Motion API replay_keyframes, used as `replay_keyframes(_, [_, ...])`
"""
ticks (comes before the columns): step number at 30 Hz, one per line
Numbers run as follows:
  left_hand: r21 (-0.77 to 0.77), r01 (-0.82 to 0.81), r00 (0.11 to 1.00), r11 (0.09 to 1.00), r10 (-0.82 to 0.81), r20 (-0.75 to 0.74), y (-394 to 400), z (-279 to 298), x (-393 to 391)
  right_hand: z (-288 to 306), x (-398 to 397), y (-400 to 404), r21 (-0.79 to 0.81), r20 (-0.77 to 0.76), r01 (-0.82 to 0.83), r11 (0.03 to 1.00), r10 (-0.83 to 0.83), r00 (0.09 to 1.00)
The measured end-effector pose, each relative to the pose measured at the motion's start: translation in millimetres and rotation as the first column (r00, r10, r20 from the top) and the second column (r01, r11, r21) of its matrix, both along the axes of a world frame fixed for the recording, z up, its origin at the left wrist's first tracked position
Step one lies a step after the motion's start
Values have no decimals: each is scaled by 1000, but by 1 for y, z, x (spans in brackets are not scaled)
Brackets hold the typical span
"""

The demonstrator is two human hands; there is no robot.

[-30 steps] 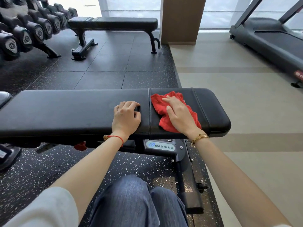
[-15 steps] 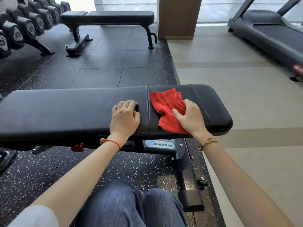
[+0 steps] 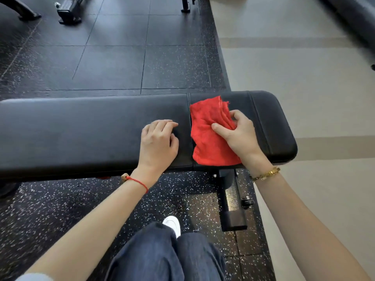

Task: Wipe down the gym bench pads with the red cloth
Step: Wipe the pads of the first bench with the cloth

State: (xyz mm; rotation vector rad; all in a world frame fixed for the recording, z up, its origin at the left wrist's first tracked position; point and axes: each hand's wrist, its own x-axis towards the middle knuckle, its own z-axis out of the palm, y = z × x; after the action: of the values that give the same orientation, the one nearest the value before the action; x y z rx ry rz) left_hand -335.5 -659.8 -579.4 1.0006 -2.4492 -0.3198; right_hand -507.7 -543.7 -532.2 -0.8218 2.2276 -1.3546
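A black gym bench runs across the view, with a long pad (image 3: 81, 130) on the left and a short seat pad (image 3: 272, 126) on the right, split by a narrow gap. The red cloth (image 3: 209, 136) lies bunched on the seat pad just right of the gap. My right hand (image 3: 239, 134) pinches the cloth's right edge between thumb and curled fingers. Fingers loosely bent, my left hand (image 3: 158, 142) rests on the long pad just left of the gap and holds nothing.
The bench's metal foot (image 3: 233, 201) stands on speckled black rubber flooring beside my legs and white shoe (image 3: 172, 224). Beige floor (image 3: 304, 78) lies to the right. Feet of another bench (image 3: 69, 15) show at the top left.
My right hand slid from on top of the cloth to its right edge and now pinches it. The view tilted down and closer. My left hand stayed put.
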Motion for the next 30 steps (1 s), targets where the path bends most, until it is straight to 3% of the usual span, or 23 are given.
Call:
replay_keyframes(7, [93,36,998,995,-41,47,0,114,28,104,31,8,60,188,52,997,-62,980])
replay_keyframes(20, [239,135,983,962,-160,89,2,420,73,386,67,48,167,241,97,981,-136,961])
replay_keyframes(24, [238,154,982,959,-175,68,3,471,78,434,68,58,132,247,153,979,-182,952])
replay_keyframes(30, [236,233,968,944,-249,41,12,503,58,465,57,79,65,255,239,969,-248,935])
